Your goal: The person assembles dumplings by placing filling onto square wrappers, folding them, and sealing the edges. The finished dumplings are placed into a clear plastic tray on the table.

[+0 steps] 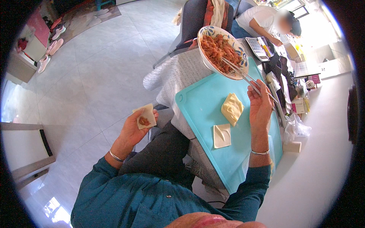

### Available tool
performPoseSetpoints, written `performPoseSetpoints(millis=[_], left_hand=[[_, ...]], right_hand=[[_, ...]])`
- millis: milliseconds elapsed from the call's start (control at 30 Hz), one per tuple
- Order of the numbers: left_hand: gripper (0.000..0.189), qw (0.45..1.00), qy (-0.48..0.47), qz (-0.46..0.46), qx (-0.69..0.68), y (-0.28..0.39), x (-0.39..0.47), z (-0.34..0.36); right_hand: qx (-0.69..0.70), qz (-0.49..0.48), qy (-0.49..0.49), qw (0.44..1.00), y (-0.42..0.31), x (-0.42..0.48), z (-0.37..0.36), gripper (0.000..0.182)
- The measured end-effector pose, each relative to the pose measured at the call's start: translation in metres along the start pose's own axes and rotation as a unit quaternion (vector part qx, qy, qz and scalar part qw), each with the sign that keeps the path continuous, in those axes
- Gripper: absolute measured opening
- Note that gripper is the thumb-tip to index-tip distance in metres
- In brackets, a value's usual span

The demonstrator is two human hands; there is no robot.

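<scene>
My left hand (134, 126) holds a square dough wrapper (149, 112) out past the table's edge. A small lump of reddish-brown filling (144, 121) lies on that wrapper. In my right hand (259, 105) is a pair of metal chopsticks (248, 78), their tips in the ground filling (219, 51) of a patterned bowl (209, 65). The bowl stands at the far end of a turquoise mat (199, 99). Left of my right hand, a folded stack of wrappers (232, 109) rests on the mat. Nearer to me lies another square wrapper (221, 136).
A grey cloth (182, 67) covers the table and hangs over its edge. Behind the bowl stands a dark chair (191, 24). A person in a white shirt (258, 20) leans over the far end. A calculator (254, 47), plastic bags (295, 126) and boxes line the wall side.
</scene>
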State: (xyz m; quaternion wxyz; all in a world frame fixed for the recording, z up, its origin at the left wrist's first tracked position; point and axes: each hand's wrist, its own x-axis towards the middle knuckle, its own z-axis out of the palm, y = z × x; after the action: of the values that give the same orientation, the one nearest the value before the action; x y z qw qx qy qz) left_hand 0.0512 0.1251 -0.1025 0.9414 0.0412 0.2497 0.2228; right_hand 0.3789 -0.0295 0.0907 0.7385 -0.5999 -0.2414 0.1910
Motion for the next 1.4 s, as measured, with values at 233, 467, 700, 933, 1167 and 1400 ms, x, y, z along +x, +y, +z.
performPoseSetpoints(millis=[233, 467, 700, 933, 1167, 1400], left_hand=[[0.044, 1.000, -0.020, -0.004, -0.018, 0.001, -0.001, 0.001], [0.050, 0.991, -0.085, 0.072, 0.076, 0.005, -0.027, 0.030], [0.064, 0.988, -0.141, 0.041, -0.052, 0.015, -0.058, 0.078], [0.073, 0.983, -0.164, 0.042, -0.072, 0.002, -0.086, 0.093], [0.076, 0.977, -0.197, 0.033, -0.073, -0.010, -0.104, 0.092], [0.074, 0.976, -0.197, 0.021, -0.084, -0.015, -0.109, 0.095]], right_hand=[[0.105, 0.024, -0.011, 0.994, -0.001, -0.002, -0.021, 0.028], [0.217, 0.043, -0.116, 0.968, -0.012, -0.024, -0.029, 0.030], [0.108, 0.002, -0.091, 0.990, -0.041, -0.137, 0.014, 0.030], [-0.156, -0.211, -0.236, 0.936, -0.036, -0.223, 0.053, 0.026], [-0.347, -0.375, -0.383, 0.769, -0.041, -0.254, 0.070, 0.018], [-0.435, -0.437, -0.444, 0.650, -0.034, -0.269, 0.070, 0.037]])
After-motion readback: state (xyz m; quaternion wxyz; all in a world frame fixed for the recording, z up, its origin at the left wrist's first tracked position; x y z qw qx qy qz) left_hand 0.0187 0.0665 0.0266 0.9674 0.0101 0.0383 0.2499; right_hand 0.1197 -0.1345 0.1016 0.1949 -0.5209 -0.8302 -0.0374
